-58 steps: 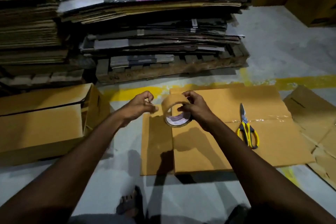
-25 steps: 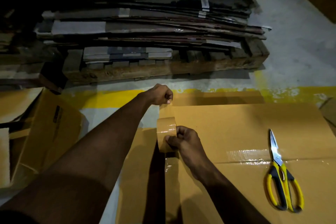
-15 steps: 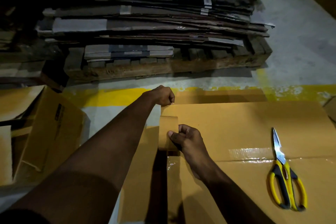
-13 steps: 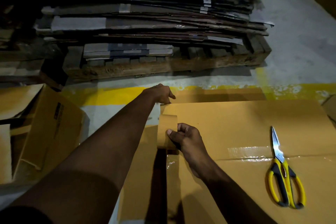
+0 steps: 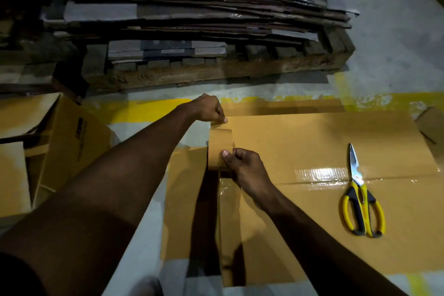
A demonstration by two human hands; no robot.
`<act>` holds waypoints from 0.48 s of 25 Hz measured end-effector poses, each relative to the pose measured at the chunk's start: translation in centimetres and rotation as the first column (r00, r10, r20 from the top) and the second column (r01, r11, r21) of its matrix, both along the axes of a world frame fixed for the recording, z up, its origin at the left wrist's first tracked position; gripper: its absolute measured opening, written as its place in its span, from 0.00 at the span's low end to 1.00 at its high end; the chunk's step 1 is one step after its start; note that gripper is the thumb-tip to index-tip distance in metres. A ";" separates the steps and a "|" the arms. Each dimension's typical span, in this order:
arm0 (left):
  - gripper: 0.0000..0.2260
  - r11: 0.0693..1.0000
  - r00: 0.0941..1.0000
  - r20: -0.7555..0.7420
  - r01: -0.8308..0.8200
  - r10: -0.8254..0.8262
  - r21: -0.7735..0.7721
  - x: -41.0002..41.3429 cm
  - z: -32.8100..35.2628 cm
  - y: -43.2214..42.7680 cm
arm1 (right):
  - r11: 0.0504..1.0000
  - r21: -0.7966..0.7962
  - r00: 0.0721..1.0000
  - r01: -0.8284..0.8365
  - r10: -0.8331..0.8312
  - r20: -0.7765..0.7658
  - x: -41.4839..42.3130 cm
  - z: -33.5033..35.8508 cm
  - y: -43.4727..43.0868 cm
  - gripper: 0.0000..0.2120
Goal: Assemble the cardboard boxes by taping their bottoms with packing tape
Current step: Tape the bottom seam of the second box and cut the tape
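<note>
Nearest: right hand [image 5: 242,166] grips the tape roll [image 5: 220,149], thumb on its outer face. The roll stands on edge over the left margin of the cardboard box [image 5: 312,146], which lies flattened on the floor.

Just beyond, left hand [image 5: 209,109] pinches the tape end [image 5: 217,123] down at the box's far left corner (the short run between hand and roll is hard to make out in this light).

Judgement: a strip is being started along the left side, with nothing cut yet. The next move calls for drawing the roll nearward under tension, keeping it in line with the edge, then pressing the strip flat and cutting it.

The scissors [image 5: 360,199] lie on the same box, well apart to the right, across the middle seam at the end of a glossy tape strip [image 5: 322,173]. One hand must let go to fetch them.

Left: an open box [image 5: 60,139]. Far: wooden pallet [image 5: 216,74] stacked with flattened cardboard [image 5: 192,14], not in the way.
</note>
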State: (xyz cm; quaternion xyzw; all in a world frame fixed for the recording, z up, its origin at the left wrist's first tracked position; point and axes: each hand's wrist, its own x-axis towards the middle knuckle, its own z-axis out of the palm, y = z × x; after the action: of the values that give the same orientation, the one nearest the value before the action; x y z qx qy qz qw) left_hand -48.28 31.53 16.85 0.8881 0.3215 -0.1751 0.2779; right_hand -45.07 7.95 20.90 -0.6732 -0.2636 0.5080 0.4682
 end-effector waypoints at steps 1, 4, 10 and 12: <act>0.14 1.000 1.000 -0.008 0.008 -0.008 0.017 0.1 -0.2 -0.1 | 1.000 -0.003 0.999 -0.021 0.021 -0.035 -0.1 -0.1 -0.3 0.09; 0.15 0.995 0.997 -0.023 -0.075 0.076 0.066 0.3 -0.5 -0.6 | 0.998 0.020 0.992 -0.068 0.069 -0.107 -0.4 0.7 -1.0 0.09; 0.12 0.983 0.989 -0.034 -0.142 0.147 0.120 0.5 0.1 -1.8 | 0.988 -0.048 0.986 -0.144 0.139 -0.095 -2.7 1.4 -4.9 0.02; 0.12 0.984 0.987 0.006 -0.160 0.160 0.083 0.2 -0.1 -2.4 | 0.984 -0.055 0.981 -0.171 0.164 -0.107 -3.8 1.2 -6.5 0.03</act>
State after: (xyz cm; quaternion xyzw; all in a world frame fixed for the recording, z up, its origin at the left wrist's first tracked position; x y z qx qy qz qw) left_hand -48.06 29.09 16.71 0.8701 0.3990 -0.1392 0.2539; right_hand -48.87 1.49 22.08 -0.6365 -0.2786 0.5875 0.4147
